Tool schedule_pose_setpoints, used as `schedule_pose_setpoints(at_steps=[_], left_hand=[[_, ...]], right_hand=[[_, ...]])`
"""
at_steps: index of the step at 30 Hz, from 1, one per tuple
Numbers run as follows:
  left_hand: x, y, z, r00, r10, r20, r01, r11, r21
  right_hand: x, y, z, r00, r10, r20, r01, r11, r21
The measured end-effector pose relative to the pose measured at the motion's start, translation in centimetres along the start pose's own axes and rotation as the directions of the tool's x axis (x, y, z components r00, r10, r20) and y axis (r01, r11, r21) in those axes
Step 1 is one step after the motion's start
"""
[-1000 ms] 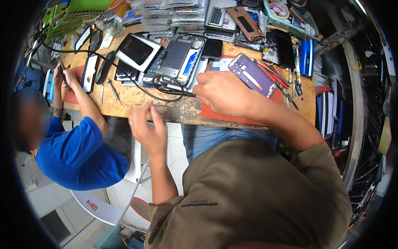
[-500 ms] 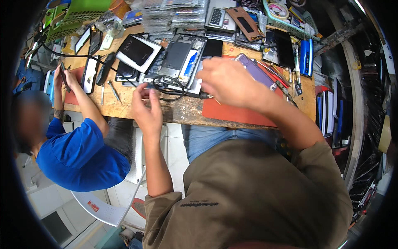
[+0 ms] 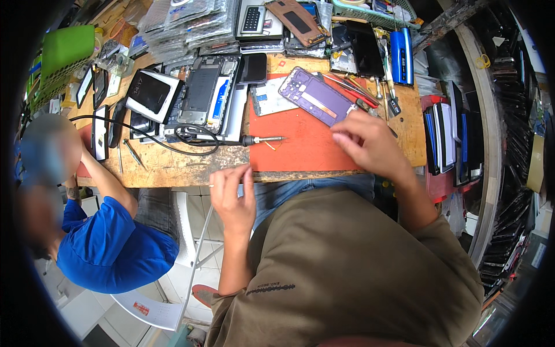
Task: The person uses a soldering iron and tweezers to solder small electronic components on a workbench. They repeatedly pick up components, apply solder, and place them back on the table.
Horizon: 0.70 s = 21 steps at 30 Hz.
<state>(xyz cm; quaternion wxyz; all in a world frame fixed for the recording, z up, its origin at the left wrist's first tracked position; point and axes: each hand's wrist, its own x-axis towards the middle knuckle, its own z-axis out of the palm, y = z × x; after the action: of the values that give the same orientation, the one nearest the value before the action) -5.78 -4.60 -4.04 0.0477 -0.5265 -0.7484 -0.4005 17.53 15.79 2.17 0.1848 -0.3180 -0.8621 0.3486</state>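
Observation:
Over the front edge of the bench, my left hand [image 3: 232, 199] is empty, its fingers loosely bent and thumb apart. My right hand [image 3: 373, 141] hovers at the lower end of a purple phone frame [image 3: 312, 95]; its fingers are curled but apart, and I cannot tell whether they touch the frame. That frame lies tilted on the orange-red mat [image 3: 312, 153], partly over a white phone plate [image 3: 269, 99]. Between my hands a soldering iron [image 3: 266, 140] rests with its tip over the mat, beside a small thin flex strip [image 3: 275, 147].
An opened phone [image 3: 205, 92] with a blue-marked battery lies left of the mat. A boxed black phone [image 3: 149, 92] sits further left. Red-handled tools [image 3: 355, 89] and a blue cylinder [image 3: 400, 58] lie right. A co-worker in a blue shirt [image 3: 110, 246] sits at left.
My right hand has drawn back to the right, uncovering the white plate and the soldering iron's tip. My left hand has moved away from the iron's cable. The view has shifted.

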Motion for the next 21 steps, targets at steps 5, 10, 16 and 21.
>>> schedule_pose_setpoints(at_steps=[5, 10, 16, 21], left_hand=[[0.8, 1.8, 2.1, 0.989, 0.024, 0.144, -0.030, 0.999, 0.040], [1.3, 3.0, 1.3, 0.991, 0.000, 0.133, -0.006, 0.999, 0.042], [10.5, 2.1, -7.8, 0.930, 0.245, -0.275, -0.194, 0.961, 0.198], [23.2, 3.6, -16.5, 0.763, 0.406, -0.502, -0.296, 0.911, 0.286]], right_hand=[[-2.0, 0.7, 2.8, 1.000, -0.023, 0.004, 0.022, 0.995, 0.098], [-3.7, 1.8, 2.5, 0.995, -0.043, -0.092, 0.045, 0.999, 0.014], [-4.3, 2.5, 3.0, 0.984, -0.077, -0.163, 0.092, 0.991, 0.092], [-4.4, 3.0, 4.7, 0.921, -0.339, -0.191, 0.335, 0.941, -0.052]])
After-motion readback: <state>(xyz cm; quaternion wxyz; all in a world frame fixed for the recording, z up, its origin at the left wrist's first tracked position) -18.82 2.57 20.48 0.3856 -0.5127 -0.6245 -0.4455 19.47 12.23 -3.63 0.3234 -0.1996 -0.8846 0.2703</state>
